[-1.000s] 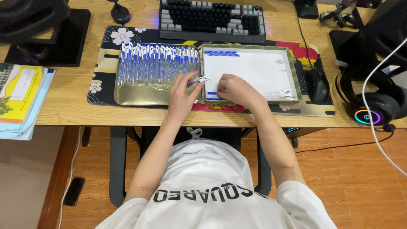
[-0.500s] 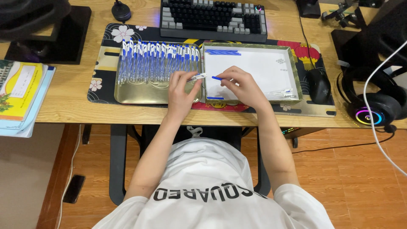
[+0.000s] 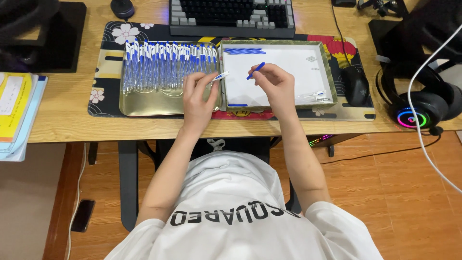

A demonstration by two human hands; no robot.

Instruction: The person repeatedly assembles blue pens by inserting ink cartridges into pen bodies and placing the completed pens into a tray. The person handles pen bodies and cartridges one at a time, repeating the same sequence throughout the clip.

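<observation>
My left hand [image 3: 197, 96] holds a clear pen barrel with a blue tip [image 3: 220, 76] over the seam between two trays. My right hand [image 3: 274, 84] pinches a thin blue refill [image 3: 256, 70] a little to the right of the barrel, apart from it. The gold tray [image 3: 144, 111] on the left holds a row of several clear-and-blue pens [image 3: 163, 65]. The white-lined tray [image 3: 288, 72] on the right has a small pile of blue refills [image 3: 244, 50] at its far left corner, one blue piece [image 3: 237, 105] at its near edge and clear parts [image 3: 313, 96] at its near right.
Both trays rest on a flowered desk mat [image 3: 103, 72] on a wooden desk. A keyboard [image 3: 231, 17] lies behind them, a black mouse [image 3: 355, 85] and a lit headset [image 3: 418, 108] to the right, books [image 3: 17, 110] at the left edge.
My right hand has drawn away from my left hand, up and to the right, with the blue refill in its fingers. My left hand stayed almost still with the barrel.
</observation>
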